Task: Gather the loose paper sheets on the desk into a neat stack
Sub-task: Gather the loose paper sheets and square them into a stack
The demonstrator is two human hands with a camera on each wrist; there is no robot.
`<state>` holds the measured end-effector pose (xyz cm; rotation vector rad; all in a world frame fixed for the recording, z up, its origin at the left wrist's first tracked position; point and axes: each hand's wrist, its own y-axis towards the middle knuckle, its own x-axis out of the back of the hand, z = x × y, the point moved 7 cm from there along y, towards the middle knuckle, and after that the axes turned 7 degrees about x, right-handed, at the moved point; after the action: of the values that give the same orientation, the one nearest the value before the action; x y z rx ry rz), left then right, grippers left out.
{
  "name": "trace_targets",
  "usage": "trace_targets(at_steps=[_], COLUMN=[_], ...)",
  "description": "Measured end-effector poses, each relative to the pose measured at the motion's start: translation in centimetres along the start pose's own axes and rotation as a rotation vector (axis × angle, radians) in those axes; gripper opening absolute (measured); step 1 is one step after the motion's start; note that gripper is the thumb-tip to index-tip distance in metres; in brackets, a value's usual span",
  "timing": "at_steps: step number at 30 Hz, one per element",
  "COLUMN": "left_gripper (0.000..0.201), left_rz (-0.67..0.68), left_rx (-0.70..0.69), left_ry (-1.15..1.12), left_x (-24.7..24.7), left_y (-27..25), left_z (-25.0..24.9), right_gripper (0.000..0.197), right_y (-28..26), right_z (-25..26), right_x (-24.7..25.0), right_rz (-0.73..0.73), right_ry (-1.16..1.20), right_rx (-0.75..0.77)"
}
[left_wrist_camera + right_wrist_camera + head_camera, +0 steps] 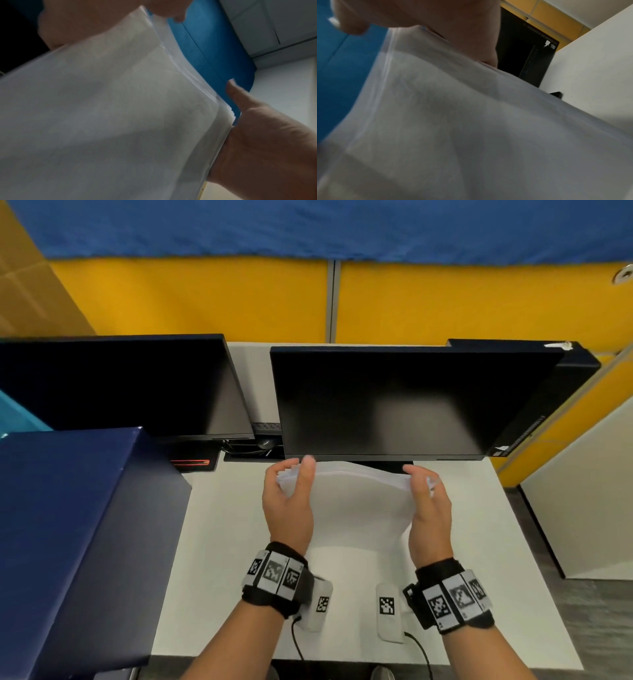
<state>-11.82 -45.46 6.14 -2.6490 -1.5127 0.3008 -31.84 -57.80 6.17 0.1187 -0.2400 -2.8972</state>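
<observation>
A bundle of several white paper sheets [352, 501] stands on edge on the white desk [219, 542], bowed, just in front of the right monitor. My left hand [291, 484] grips its left side, thumb toward me and fingers curled behind. My right hand [423, 487] grips the right side the same way. In the left wrist view the sheets [106, 115] fill the frame with their layered edge showing by my thumb [240, 97]. In the right wrist view the paper [471, 128] hangs below my fingers [436, 24]. The bottom edge of the bundle is hidden behind the sheets themselves.
Two dark monitors [394, 405] [120, 385] stand at the back of the desk. A large dark blue box [78, 535] covers the left side. Yellow partition panels [479, 302] rise behind, and a white cabinet [589, 501] stands to the right past the desk edge.
</observation>
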Motion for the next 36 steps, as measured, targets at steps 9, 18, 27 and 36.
trace_targets(at_steps=[9, 18, 27, 36], left_gripper=[0.043, 0.067, 0.026, 0.032], left_rz=[-0.059, 0.303, 0.281, 0.310], left_rx=[0.020, -0.019, 0.142, -0.058], left_ry=[0.030, 0.186, 0.285, 0.193], left_x=[0.2, 0.8, 1.0, 0.8], left_y=[0.8, 2.7, 3.5, 1.8], left_z=[-0.9, 2.4, 4.7, -0.9], right_gripper=[0.013, 0.066, 0.021, 0.025], right_y=[1.2, 1.6, 1.6, 1.9], right_z=[0.1, -4.7, -6.3, 0.5], right_x=[-0.4, 0.9, 0.9, 0.7], right_rz=[-0.003, 0.304, 0.123, 0.232], right_ry=[-0.031, -0.044, -0.091, -0.023], right_rx=[0.046, -0.092, -0.134, 0.065])
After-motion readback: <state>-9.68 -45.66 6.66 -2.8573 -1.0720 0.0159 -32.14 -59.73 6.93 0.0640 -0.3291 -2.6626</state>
